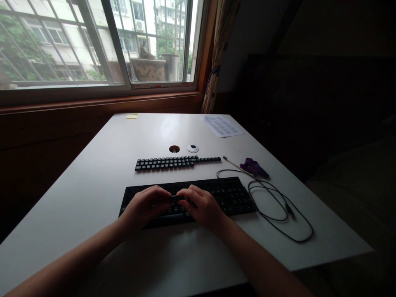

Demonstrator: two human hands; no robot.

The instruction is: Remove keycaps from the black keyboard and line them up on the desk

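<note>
A black keyboard [238, 198] lies on the white table, partly covered by my hands. Over its middle, my left hand [148, 202] and my right hand [199, 202] meet with fingers pinched. A small dark keycap [177, 199] shows between their fingertips, held from both sides. Behind the keyboard, several loose black keycaps [163, 163] are laid out in rows, the back row stretching farther right. What my fingers cover on the keyboard is hidden.
On the white table [77, 185], a coiled black cable [281, 218] lies right of the keyboard. Near it are a thin brush [233, 163] and a purple cloth [254, 167]. Farther back are a cable hole [174, 149], its round cover [193, 148], printed papers [222, 125] and a yellow note [131, 116].
</note>
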